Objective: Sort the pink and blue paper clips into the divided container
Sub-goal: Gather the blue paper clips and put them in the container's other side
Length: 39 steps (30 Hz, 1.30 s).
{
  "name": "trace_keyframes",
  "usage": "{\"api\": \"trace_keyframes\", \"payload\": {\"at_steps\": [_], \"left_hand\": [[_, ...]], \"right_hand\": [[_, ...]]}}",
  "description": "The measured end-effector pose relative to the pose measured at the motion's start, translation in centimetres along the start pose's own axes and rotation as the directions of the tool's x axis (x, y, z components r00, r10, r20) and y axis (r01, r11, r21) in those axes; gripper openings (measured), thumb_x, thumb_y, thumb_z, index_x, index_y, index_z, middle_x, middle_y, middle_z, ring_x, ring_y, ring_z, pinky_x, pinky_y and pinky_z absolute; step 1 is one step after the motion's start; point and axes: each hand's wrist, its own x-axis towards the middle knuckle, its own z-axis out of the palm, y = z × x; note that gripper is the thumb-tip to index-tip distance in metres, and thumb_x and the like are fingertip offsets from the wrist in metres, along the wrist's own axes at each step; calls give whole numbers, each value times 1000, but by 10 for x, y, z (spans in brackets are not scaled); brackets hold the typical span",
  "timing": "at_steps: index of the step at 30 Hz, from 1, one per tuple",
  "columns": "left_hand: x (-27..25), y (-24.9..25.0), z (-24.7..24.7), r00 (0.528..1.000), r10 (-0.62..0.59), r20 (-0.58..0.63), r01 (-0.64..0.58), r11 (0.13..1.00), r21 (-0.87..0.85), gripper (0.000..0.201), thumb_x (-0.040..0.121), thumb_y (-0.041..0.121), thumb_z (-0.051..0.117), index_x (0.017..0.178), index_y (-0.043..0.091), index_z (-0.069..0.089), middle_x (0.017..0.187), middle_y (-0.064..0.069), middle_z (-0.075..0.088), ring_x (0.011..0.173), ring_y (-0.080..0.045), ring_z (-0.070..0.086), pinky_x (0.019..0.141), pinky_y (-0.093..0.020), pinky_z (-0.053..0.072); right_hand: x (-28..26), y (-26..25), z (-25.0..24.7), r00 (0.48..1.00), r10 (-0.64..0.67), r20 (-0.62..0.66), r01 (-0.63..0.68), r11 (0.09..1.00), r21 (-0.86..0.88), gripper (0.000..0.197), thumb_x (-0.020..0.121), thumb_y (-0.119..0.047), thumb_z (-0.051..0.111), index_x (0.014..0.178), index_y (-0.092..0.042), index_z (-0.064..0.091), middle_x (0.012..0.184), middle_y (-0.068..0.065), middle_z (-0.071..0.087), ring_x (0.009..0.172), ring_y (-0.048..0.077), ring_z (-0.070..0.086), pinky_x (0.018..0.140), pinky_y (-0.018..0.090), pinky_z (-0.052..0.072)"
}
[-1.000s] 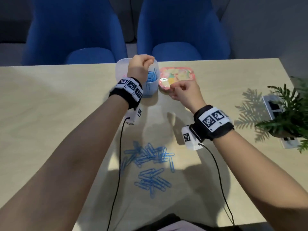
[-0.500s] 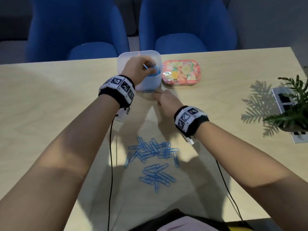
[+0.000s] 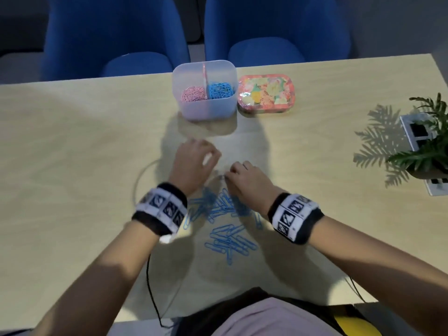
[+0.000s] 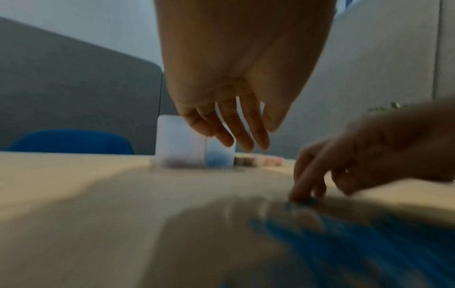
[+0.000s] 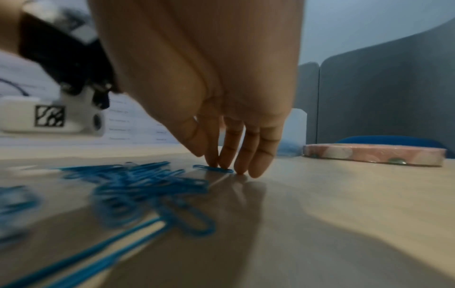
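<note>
The translucent divided container (image 3: 204,110) stands at the table's far side, with pink clips (image 3: 192,94) in its left half and blue clips (image 3: 219,89) in its right half. A pile of loose blue paper clips (image 3: 225,221) lies on the table near me. My left hand (image 3: 206,152) hovers just beyond the pile; the left wrist view shows its fingers (image 4: 243,140) hanging straight and empty. My right hand (image 3: 232,174) is at the pile's far edge. Its straight fingertips (image 5: 221,164) press one blue clip (image 5: 213,168) that lies flat on the table.
A flat floral tin (image 3: 265,94) sits directly right of the container. A potted plant (image 3: 426,146) and a white socket block (image 3: 417,132) stand at the right table edge. Two blue chairs (image 3: 111,37) are behind the table. Cables run from my wrists toward me.
My left hand has come out of the container and dropped back to the table near the pile. My right hand has pulled back from the tin to the pile's far edge.
</note>
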Motion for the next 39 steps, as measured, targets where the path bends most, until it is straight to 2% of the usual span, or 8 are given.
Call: {"api": "trace_keyframes", "payload": {"at_steps": [3,8,14,17,21,27,32,39], "left_hand": [[-53,-2,22,981,-44,190,30,997,78,57,84,60,31,102,19,67,109,-1,66,107,-27,57,91,-41,45],[-108,10,22,953,-70,295,19,985,171,100,63,91,12,124,22,52,132,-1,53,127,-24,46,104,-40,37],[-128,28,34,901,-161,404,41,956,290,122,48,78,61,145,12,25,151,-15,31,136,-36,33,109,-46,34],[-119,33,38,951,-76,300,16,980,196,96,55,53,77,130,2,47,133,-20,52,117,-38,53,106,-36,33],[-110,38,28,958,-104,268,107,994,2,78,73,29,73,138,7,37,142,-13,42,125,-32,43,109,-34,29],[-107,21,10,908,-135,396,122,991,56,122,59,45,81,148,13,5,156,-10,8,141,-26,17,117,-33,14],[-92,24,23,912,-47,407,-8,991,132,89,79,44,67,145,6,21,150,-15,29,134,-30,30,117,-39,24],[-83,22,33,965,4,261,-30,995,95,23,78,7,66,100,2,64,93,-17,63,85,-35,59,70,-46,54]], "right_hand": [[-29,-1,2,998,-30,54,24,992,122,42,86,-29,31,100,-8,65,100,15,58,91,35,54,75,45,49],[-71,4,-12,977,186,101,-203,960,193,79,71,-62,63,129,-14,41,124,6,43,111,24,48,81,38,47],[-88,-24,16,954,171,246,-196,977,80,139,48,-63,78,147,-6,-2,138,10,27,116,27,46,86,38,48],[-74,-35,18,959,191,209,-212,974,83,123,61,-52,77,147,-6,2,135,12,30,110,30,51,82,37,48],[-58,-27,14,980,165,116,-186,960,208,86,79,-38,69,144,-11,20,130,11,38,104,32,58,81,37,46],[-49,0,-4,986,122,113,-131,989,74,102,61,-62,71,140,-13,28,136,7,37,122,25,38,94,38,45],[-35,-13,3,985,-35,167,47,997,-66,101,57,-64,72,134,-11,33,126,8,41,113,25,39,94,37,43],[-34,-21,9,994,-1,109,0,1000,8,35,92,-15,47,126,-9,50,123,12,44,115,29,40,90,34,39]]}}
